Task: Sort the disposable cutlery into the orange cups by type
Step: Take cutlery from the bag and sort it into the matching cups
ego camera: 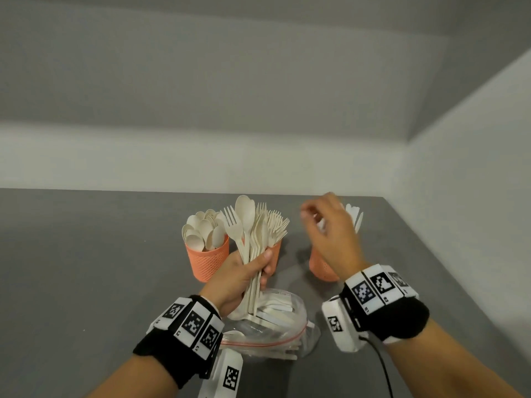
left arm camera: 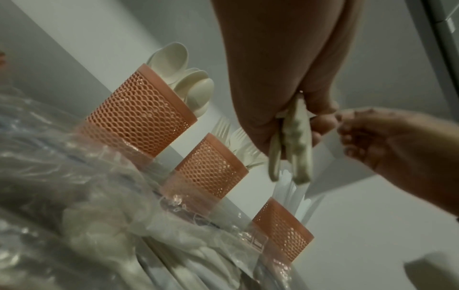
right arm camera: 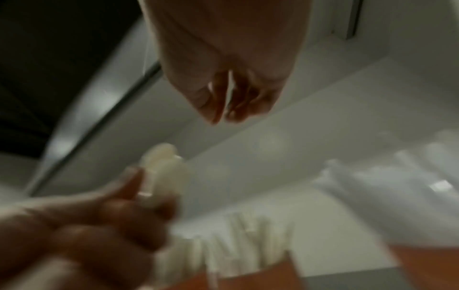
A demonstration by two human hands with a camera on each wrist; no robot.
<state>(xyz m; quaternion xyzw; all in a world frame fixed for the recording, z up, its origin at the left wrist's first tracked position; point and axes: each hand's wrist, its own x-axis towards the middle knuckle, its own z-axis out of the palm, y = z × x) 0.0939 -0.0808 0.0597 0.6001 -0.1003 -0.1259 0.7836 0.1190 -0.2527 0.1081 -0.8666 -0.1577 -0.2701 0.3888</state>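
Three orange perforated plastic cups stand on the grey counter [ego camera: 86, 268]: the left cup [ego camera: 207, 261] full of cream disposable spoons [ego camera: 201, 228], too overlapped to count; the middle cup [ego camera: 276, 254] with cream forks [ego camera: 277, 225]; the right cup [ego camera: 321, 268] with white knives [ego camera: 355, 215], mostly hidden. One clear zip-top plastic bag [ego camera: 275, 326] lies there. One mixed bundle of cream cutlery [ego camera: 250, 239] shows one spoon and several forks. Two hands are in view: left hand [ego camera: 238, 280], right hand [ego camera: 330, 228].
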